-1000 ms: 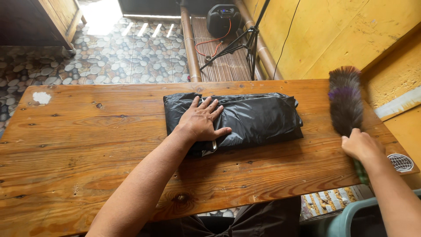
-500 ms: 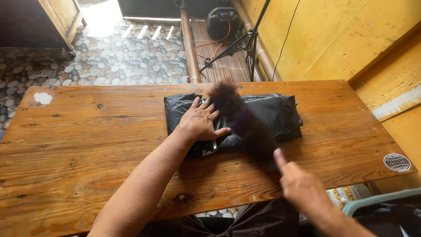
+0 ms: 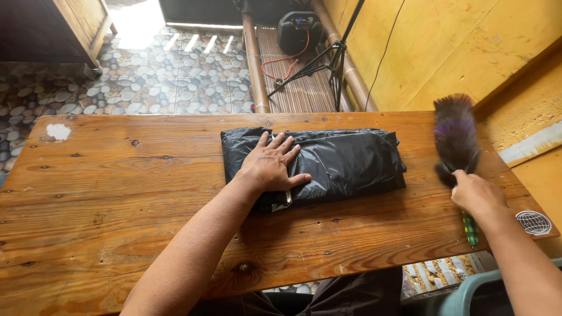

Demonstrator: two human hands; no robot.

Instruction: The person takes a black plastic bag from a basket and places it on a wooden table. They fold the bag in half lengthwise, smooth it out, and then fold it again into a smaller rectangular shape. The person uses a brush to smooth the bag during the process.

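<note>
Left hand [image 3: 270,165]: open, flat, pinning black plastic bundle [image 3: 345,161] to worktop [image 3: 117,193]. Right hand [image 3: 477,196]: grip closed on feather duster [image 3: 455,137], right end.

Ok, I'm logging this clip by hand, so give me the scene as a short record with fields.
Surface: wooden table
Left hand: flat on a folded black plastic bag, fingers spread
Right hand: gripping a feather duster with dark and purple feathers, at the table's right end
Background: tripod, black speaker, pebble-pattern floor
</note>
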